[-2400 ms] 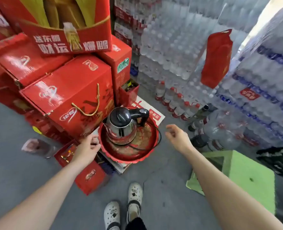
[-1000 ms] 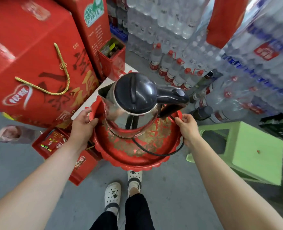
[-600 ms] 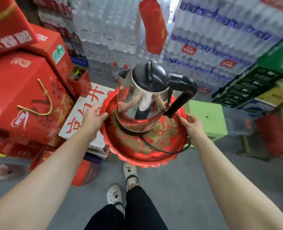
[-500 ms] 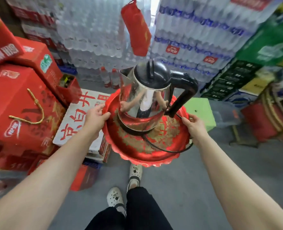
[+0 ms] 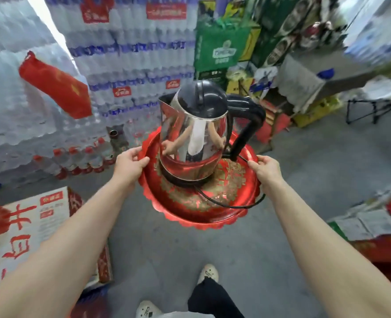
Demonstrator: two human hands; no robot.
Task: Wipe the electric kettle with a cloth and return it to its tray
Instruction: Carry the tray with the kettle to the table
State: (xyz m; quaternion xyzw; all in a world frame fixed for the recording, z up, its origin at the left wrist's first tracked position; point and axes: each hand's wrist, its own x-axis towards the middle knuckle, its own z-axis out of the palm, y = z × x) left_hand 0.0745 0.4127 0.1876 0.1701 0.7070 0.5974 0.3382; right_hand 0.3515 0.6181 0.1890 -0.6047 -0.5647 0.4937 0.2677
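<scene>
Left hand (image 5: 130, 162) and right hand (image 5: 264, 167) grip opposite rims of the red tray (image 5: 189, 216) carrying the kettle (image 5: 194, 134); level carrying should keep it from sliding.

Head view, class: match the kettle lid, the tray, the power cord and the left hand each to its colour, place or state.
Column one:
1 kettle lid
2 tray
3 power cord
4 left hand

Column two:
A grips the tray's rim
B red with a gold pattern
C domed and closed
D trails out over the tray's rim

Pairs: 1-C, 2-B, 3-D, 4-A
</scene>
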